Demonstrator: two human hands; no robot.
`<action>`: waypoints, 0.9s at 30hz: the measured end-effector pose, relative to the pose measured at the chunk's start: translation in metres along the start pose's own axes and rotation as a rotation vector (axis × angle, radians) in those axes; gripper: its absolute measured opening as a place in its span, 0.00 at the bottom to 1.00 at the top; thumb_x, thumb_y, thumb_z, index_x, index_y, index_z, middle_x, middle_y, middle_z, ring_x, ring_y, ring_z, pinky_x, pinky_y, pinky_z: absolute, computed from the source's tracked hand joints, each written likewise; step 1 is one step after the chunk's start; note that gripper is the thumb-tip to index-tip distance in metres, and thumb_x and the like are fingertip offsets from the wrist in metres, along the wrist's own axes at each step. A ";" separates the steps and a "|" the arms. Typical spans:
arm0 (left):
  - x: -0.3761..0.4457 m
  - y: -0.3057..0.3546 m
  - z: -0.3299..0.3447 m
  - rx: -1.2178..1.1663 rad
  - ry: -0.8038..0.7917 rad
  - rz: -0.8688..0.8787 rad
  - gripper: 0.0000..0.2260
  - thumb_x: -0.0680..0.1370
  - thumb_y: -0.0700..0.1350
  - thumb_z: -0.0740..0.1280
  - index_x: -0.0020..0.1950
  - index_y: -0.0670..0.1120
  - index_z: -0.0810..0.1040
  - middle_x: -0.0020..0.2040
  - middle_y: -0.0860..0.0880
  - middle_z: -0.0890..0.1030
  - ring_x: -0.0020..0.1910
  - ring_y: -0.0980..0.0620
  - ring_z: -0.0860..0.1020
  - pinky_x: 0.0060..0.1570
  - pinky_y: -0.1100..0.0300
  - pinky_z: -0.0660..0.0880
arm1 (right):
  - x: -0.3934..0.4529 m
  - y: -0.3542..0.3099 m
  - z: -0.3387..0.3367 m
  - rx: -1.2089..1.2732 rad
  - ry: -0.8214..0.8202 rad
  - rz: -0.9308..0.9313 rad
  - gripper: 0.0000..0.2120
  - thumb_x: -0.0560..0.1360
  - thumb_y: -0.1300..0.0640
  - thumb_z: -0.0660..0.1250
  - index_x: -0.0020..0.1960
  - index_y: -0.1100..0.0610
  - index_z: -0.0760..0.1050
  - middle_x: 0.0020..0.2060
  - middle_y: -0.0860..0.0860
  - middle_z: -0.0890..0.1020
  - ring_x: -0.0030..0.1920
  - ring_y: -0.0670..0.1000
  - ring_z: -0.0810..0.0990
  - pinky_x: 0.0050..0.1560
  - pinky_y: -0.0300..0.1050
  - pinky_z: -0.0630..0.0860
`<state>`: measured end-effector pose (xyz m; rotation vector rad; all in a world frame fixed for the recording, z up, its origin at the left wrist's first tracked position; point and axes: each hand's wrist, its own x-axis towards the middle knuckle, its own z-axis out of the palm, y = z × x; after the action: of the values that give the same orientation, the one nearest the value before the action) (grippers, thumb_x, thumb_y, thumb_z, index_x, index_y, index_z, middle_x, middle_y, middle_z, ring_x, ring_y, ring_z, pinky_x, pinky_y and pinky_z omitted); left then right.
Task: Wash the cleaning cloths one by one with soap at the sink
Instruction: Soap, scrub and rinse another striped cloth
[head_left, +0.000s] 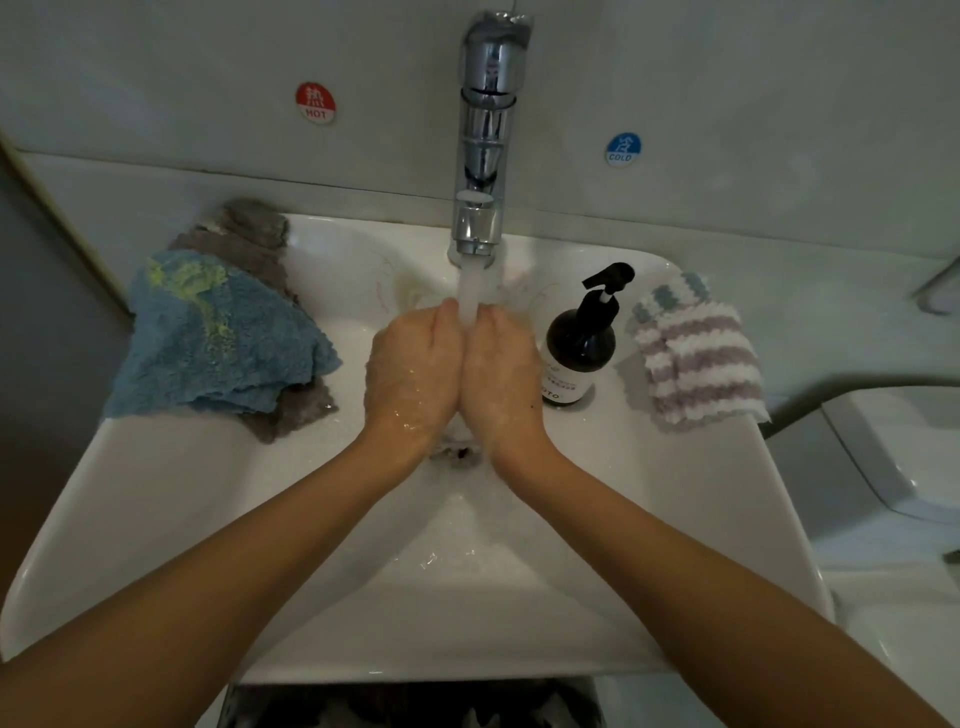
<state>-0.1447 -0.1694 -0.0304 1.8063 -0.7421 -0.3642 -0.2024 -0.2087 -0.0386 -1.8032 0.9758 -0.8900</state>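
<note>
Both my hands are side by side under the running tap (480, 156), backs up, with the water stream falling on the fingertips. My left hand (413, 364) and my right hand (501, 369) touch along their inner edges and are wet. No cloth shows in either hand; a small dark patch (457, 451) below the wrists may be the drain or a bit of cloth. A blue cloth (218, 338) with yellow stains lies on a grey cloth (249, 234) on the sink's left rim. A striped purple-and-white cloth (698, 353) lies on the right rim beside a dark soap pump bottle (579, 348).
The white sink (171, 493) fills the middle of the view, with water pooling in the basin. Red HOT (315, 102) and blue COLD (623, 149) stickers are on the wall behind. A white toilet (893, 457) stands at the right.
</note>
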 end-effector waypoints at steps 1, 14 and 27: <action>0.000 0.000 0.000 0.007 0.001 -0.003 0.22 0.83 0.46 0.57 0.28 0.50 0.72 0.28 0.51 0.75 0.29 0.51 0.74 0.35 0.55 0.71 | -0.003 0.000 0.000 -0.047 0.003 0.038 0.09 0.81 0.64 0.57 0.47 0.63 0.75 0.38 0.48 0.74 0.38 0.46 0.70 0.40 0.24 0.65; -0.012 -0.006 -0.003 -0.164 0.082 0.193 0.05 0.83 0.49 0.59 0.48 0.56 0.69 0.41 0.54 0.77 0.39 0.57 0.78 0.38 0.60 0.76 | -0.006 -0.008 -0.006 0.216 -0.064 0.238 0.11 0.80 0.38 0.57 0.53 0.44 0.66 0.47 0.46 0.80 0.49 0.49 0.81 0.55 0.58 0.79; -0.014 0.000 -0.003 -0.361 -0.022 0.100 0.10 0.81 0.39 0.58 0.61 0.48 0.69 0.47 0.56 0.76 0.41 0.65 0.77 0.37 0.69 0.75 | -0.001 -0.008 -0.014 0.396 0.070 0.065 0.09 0.83 0.59 0.58 0.62 0.52 0.68 0.40 0.44 0.76 0.36 0.36 0.77 0.38 0.36 0.77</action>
<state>-0.1536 -0.1585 -0.0314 1.4231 -0.7275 -0.4232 -0.2127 -0.2098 -0.0267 -1.4068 0.8277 -1.0301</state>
